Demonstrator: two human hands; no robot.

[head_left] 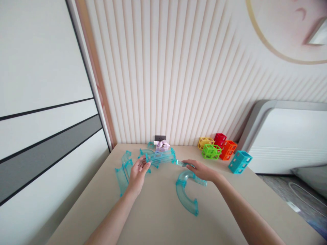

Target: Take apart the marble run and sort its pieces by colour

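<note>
My left hand (138, 172) pinches the left end of a straight clear blue track piece (161, 158) lying across the far middle of the beige table (158, 221). My right hand (200, 170) has its fingers closed on a short clear blue tube piece (181, 163) at the right end of that straight track. A curved blue track (186, 197) lies on the table just below my right hand. More curved blue pieces (124, 172) lie left of my left hand.
A pale purple piece (162, 146) sits behind the track by the ribbed wall. Yellow (205, 142), green (211, 151), red (220, 139), orange (228, 149) and blue (240, 162) open-frame cubes stand at the far right. A white cabinet (288, 139) stands beyond the table's right edge.
</note>
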